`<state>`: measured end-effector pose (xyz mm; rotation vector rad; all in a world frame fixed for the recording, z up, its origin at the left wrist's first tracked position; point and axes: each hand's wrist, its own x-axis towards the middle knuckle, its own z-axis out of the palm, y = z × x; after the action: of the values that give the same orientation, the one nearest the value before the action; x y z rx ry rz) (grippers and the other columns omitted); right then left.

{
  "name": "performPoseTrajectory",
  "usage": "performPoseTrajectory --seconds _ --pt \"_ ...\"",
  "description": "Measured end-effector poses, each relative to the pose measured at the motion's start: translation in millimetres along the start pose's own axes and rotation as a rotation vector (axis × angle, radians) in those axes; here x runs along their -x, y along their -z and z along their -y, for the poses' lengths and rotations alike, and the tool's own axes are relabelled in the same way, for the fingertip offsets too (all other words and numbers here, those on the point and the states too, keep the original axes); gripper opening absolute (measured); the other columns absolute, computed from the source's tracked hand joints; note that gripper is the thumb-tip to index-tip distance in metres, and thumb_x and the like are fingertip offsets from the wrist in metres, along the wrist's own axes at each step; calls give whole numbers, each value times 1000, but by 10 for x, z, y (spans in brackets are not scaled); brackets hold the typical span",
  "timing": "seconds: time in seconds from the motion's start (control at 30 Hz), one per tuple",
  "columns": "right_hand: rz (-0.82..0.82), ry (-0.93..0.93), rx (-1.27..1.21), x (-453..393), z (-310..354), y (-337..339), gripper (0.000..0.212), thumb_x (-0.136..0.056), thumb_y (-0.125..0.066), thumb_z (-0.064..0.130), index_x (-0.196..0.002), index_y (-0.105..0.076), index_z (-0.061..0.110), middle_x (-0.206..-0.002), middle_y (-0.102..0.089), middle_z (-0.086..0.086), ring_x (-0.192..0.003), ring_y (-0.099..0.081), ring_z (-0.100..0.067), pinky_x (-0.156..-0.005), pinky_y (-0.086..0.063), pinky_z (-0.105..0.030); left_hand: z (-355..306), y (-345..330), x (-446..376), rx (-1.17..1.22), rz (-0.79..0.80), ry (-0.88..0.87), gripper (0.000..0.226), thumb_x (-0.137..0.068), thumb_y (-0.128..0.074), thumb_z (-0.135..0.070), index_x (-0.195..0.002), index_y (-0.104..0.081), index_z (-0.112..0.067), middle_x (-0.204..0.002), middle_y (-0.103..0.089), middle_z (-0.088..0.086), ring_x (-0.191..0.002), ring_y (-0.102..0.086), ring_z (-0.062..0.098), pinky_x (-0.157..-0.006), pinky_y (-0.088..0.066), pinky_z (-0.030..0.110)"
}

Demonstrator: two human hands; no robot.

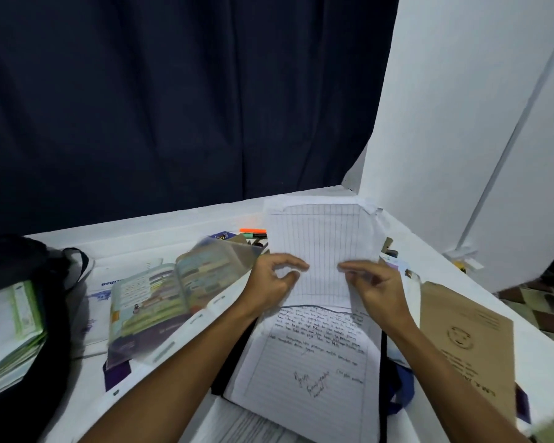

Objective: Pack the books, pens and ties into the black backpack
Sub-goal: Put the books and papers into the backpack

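Observation:
An open lined notebook (314, 362) lies in front of me with handwriting on its lower page. Its upper page (320, 238) stands raised. My left hand (269, 282) and my right hand (375, 289) pinch that page at its lower part, one on each side. The black backpack (23, 266) sits at the far left with green-edged books (13, 327) showing in it. A colourful textbook (160, 298) lies open left of my hands. Pens (253, 233), one orange, lie behind the notebook. A brown-covered book (467, 346) lies on the right.
White papers (115, 279) lie under the textbook. The white table (173, 225) ends at a dark curtain behind and a white panel (461, 123) at the right. A black and blue strap (400, 388) lies beside the notebook. Tiled floor shows far right.

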<state>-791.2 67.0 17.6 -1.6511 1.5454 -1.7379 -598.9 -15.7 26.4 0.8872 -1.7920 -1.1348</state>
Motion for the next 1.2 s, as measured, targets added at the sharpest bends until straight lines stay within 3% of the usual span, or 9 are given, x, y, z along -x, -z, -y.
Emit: performPoseTrajectory --seconds 0.17,0.33,0.47,0.57,0.67,0.77,0.83,1.0,1.2 --pt "79 -78 57 138 -107 -12 62 -86 -62 -8 -87 -72 53 -96 -69 29 -101 -63 -3 -88 -47 -12 226 -49 51 -106 38 89 35 -85 -65 4 -73 -73 -28 -92 -73 -10 -92 -69 22 -83 -50 27" --pt "179 -205 -76 -98 60 118 43 -84 -64 -9 -99 -73 29 -108 -68 23 -110 -60 0 -96 -46 -19 3 149 -19 -106 209 140 18 -86 -67 1 -88 -70 -16 -100 -66 -12 -56 -54 19 -51 -42 22" --pt "203 -513 -439 -172 129 72 43 -81 -58 -20 -107 -69 12 -116 -66 5 -105 -64 -13 -84 -56 -27 -49 421 61 -42 307 188 43 -87 -71 -9 -122 -52 -25 -129 -53 -3 -70 -56 7 -64 -49 25" --pt "189 -681 -530 -102 40 -40 44 -80 -56 -21 -112 -67 6 -108 -68 -1 -90 -70 -15 -68 -58 -24 100 644 239 19 95 214 69 -91 -67 -17 -144 -27 -33 -135 -51 5 -109 -57 5 -84 -51 20" --pt "276 -785 -439 20 -123 -147 46 -75 -58 -25 -109 -69 5 -117 -65 -10 -98 -65 -23 -77 -57 -29 483 941 455 -454 -160 202 56 -87 -62 -45 -137 -48 -24 -129 -58 7 -117 -55 20 -93 -44 32" --pt "309 -810 -424 72 -222 -199 52 -71 -59 -28 -111 -67 5 -128 -58 -15 -109 -60 -29 -84 -56 -33 836 1116 652 -846 27 334 72 -82 -42 -72 -143 -43 -33 -153 -36 1 -146 -21 30 -116 -16 52" --pt "306 -824 -434 41 -211 -188 52 -72 -60 -26 -113 -67 7 -128 -57 -13 -111 -59 -27 -91 -54 -36 955 1119 720 -885 68 370 72 -87 -39 -70 -149 -31 -35 -162 -17 -3 -150 -4 27 -118 -1 54" --pt "347 -830 -449 28 -82 -191 51 -75 -59 -25 -116 -66 6 -127 -60 -9 -113 -60 -25 -93 -52 -32 994 1108 747 -883 -14 340 82 -77 -26 -75 -147 -38 -34 -161 -20 -6 -150 -7 24 -118 -4 49" --pt "353 -791 -435 80 6 -314 53 -74 -60 -24 -113 -68 10 -133 -57 -3 -116 -57 -13 -110 -36 -45 889 1147 685 -634 -74 338 42 -99 -46 -47 -138 -53 -33 -152 -40 -4 -145 -27 25 -119 -15 50"
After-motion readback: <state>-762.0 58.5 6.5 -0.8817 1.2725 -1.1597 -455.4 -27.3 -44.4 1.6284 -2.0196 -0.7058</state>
